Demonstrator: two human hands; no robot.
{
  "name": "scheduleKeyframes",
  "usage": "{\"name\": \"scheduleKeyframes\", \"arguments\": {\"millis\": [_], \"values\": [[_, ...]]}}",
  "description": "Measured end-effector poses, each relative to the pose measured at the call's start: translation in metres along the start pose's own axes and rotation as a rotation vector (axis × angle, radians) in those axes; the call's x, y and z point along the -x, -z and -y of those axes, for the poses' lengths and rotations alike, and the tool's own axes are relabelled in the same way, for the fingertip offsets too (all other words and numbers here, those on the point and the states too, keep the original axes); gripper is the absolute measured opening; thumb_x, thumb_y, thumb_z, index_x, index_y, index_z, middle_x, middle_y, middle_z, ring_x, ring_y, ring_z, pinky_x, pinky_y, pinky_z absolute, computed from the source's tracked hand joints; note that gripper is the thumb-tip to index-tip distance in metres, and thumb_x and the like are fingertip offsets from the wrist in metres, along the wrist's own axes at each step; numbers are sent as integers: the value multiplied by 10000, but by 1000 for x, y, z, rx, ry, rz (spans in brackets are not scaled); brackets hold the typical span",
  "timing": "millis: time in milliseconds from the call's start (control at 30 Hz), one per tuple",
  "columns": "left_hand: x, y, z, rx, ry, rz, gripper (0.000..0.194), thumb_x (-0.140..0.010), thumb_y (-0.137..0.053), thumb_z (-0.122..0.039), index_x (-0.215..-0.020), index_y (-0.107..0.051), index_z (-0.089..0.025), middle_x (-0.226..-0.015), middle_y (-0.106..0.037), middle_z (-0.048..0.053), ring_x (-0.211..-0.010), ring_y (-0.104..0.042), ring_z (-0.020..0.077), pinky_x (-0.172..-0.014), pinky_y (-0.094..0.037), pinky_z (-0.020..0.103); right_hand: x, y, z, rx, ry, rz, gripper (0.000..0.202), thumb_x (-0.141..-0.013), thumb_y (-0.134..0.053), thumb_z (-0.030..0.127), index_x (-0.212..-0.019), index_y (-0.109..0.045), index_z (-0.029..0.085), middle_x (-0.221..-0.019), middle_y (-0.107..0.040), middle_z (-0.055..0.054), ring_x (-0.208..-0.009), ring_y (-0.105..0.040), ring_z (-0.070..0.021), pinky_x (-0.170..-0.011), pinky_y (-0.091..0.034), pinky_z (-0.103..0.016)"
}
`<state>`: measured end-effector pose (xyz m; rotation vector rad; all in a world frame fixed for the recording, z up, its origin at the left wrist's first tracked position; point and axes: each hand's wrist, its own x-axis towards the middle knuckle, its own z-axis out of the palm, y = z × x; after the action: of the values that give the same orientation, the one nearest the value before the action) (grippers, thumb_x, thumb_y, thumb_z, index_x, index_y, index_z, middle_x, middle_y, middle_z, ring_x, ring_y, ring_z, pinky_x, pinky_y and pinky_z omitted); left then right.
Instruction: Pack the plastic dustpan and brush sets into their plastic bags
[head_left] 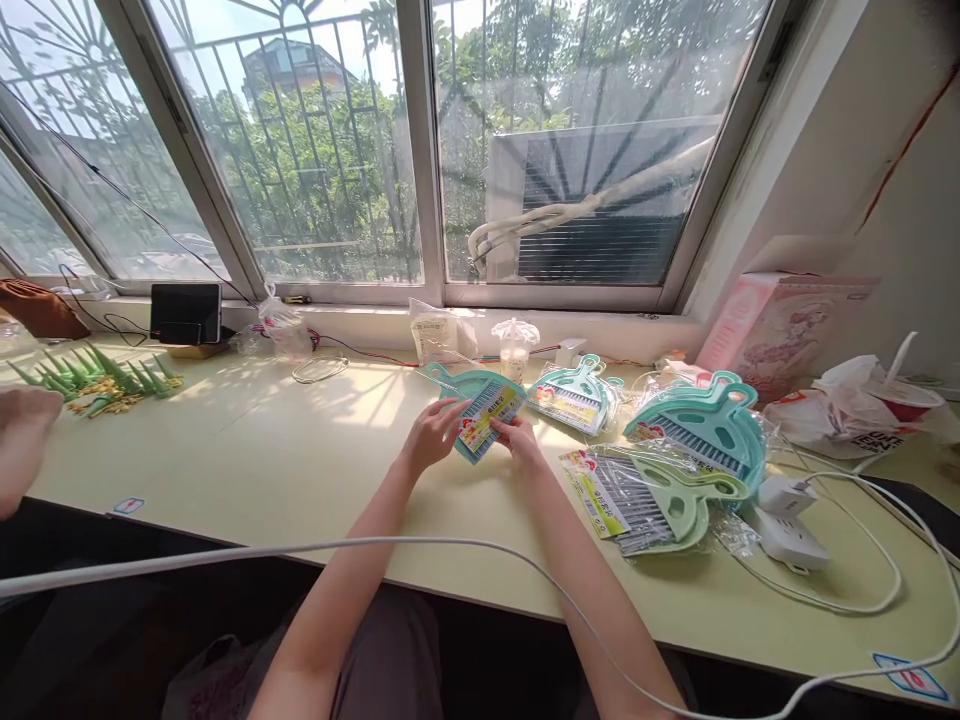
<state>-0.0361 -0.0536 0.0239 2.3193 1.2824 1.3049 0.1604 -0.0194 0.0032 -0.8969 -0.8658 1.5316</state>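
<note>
Above a pale yellow table (247, 450), two bare hands are holding a wrapped teal dustpan-and-brush set (487, 405) at the centre, tilted. The left hand (433, 437) is curling its fingers around the left edge; the right hand (519, 440) is pinching the lower right side, thumb on the front. The set is looking light and stiff, its clear film probably slippery and its bristles likely bendy, so the rigid pan edges are seemingly offering the surest grip. Just rightward, another teal set (574, 395) is lying; beyond, a teal stack (731, 420) and a green set (660, 500) are crowding the space. A white cable (480, 543) is crossing in front of both forearms.
</note>
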Motion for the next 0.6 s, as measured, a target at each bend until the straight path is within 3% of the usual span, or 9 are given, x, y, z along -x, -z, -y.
{"name": "scheduleKeyframes", "arguments": {"millis": [67, 133, 200, 233, 267, 300, 367, 467, 600], "values": [[2, -1, -4, -85, 6, -109, 406, -881, -621, -307, -1286, -632, -270, -1296, -661, 92, -1365, -482, 318, -1259, -112, 568, 0, 0, 0, 1, 14, 28, 249, -615, -868, 201, -817, -727, 159, -889, -778, -72, -881, -729, -236, -832, -609, -372], [2, 2, -3, -163, 97, -404, 527, -890, -622, -384, -1388, -527, -237, -1505, -492, 115, -1476, -332, 333, -1258, 15, 571, 1, -2, -1, -17, 33, 42, 246, -617, -855, 203, -825, -732, 163, -909, -777, -67, -881, -721, -231, -836, -608, -371], [0, 7, 1, -158, 270, -747, 720, -909, -587, -471, -1522, -315, -209, -1653, -224, 133, -1551, -132, 326, -1255, 24, 566, 1, -3, -1, -48, 56, 46, 238, -633, -839, 200, -843, -732, 169, -935, -773, -64, -895, -716, -229, -851, -607, -380], [-2, 11, 4, -94, 370, -854, 788, -927, -543, -515, -1565, -192, -213, -1678, -122, 134, -1563, -73, 314, -1256, -15, 562, 2, -4, -1, -69, 67, 45, 234, -644, -832, 198, -854, -729, 175, -952, -770, -62, -914, -715, -231, -864, -606, -387], [-4, 15, 7, 24, 464, -881, 817, -948, -481, -561, -1585, -93, -231, -1685, -78, 135, -1565, -72, 307, -1253, -84, 561, 2, -5, -1, -90, 77, 39, 231, -655, -824, 194, -864, -726, 183, -972, -766, -59, -936, -713, -232, -879, -604, -394], [-6, 19, 9, 187, 537, -829, 822, -958, -417, -611, -1592, -34, -254, -1682, -96, 143, -1558, -129, 311, -1235, -176, 562, 2, -5, -1, -107, 82, 27, 227, -662, -817, 185, -868, -721, 192, -988, -762, -55, -955, -712, -232, -892, -602, -397], [-10, 25, 10, 540, 567, -583, 843, -939, -379, -691, -1597, -27, -299, -1649, -235, 160, -1485, -340, 331, -1154, -351, 553, 3, -7, -1, -124, 78, -4, 222, -662, -803, 160, -862, -716, 203, -1002, -755, -48, -967, -711, -228, -910, -599, -395], [-14, 26, 7, 779, 422, -286, 978, -820, -661, -645, -1590, -141, -340, -1585, -395, 151, -1324, -549, 322, -1090, -441, 512, 5, -9, 0, -55, 52, -54, 177, -663, -782, 159, -820, -714, 202, -982, -753, -49, -946, -709, -222, -904, -597, -386], [-14, 21, 5, 774, 340, -297, 1102, -718, -836, -443, -1585, -159, -382, -1611, -364, 121, -1348, -529, 304, -1123, -414, 477, 8, -12, 0, 130, 42, -112, 142, -629, -805, 226, -738, -716, 202, -897, -754, -61, -946, -695, -252, -812, -592, -383]]}}
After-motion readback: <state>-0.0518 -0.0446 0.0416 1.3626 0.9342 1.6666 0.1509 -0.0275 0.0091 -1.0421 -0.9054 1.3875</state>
